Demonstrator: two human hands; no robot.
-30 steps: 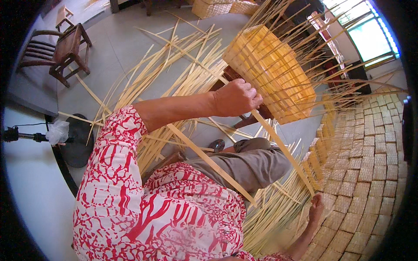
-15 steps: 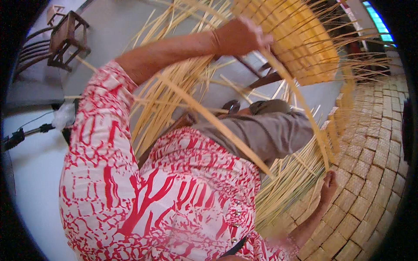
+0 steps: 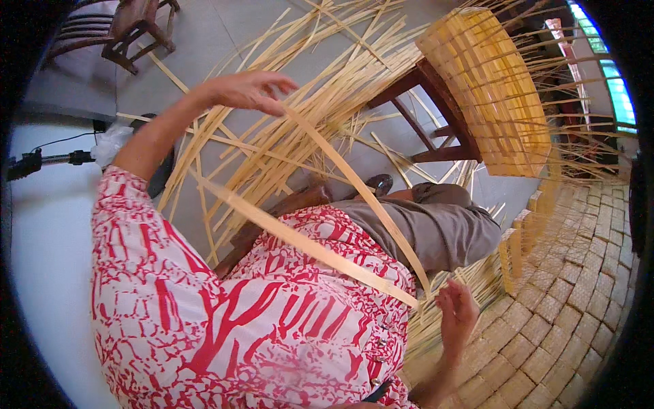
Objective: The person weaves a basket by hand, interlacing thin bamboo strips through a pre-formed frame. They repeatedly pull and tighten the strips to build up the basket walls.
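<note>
My left hand (image 3: 262, 95) is raised with its fingers apart, its thumb at the upper end of a long pale, flat strip (image 3: 347, 180). That strip curves down toward my right hand (image 3: 455, 303), whose curled fingers are around its lower end, partly hidden. A second flat strip (image 3: 293, 238) slants across my patterned shirt, ending near the same hand. At upper right a yellow woven basket (image 3: 490, 88) with long unwoven spokes leans on a dark wooden stool (image 3: 453, 155).
Loose strips (image 3: 320, 82) cover much of the grey floor. A wooden chair (image 3: 133, 31) stands at upper left, a black stand with a pale plastic bag (image 3: 109, 143) at left. Woven pieces (image 3: 565, 286) lie in rows at right, beside upright yellow baskets. My grey-trousered leg (image 3: 436, 228) stretches right.
My left hand has moved leftward, away from the basket, and its fist has opened. The curved strip has shifted left with it. My right hand has moved left. The view has shifted.
</note>
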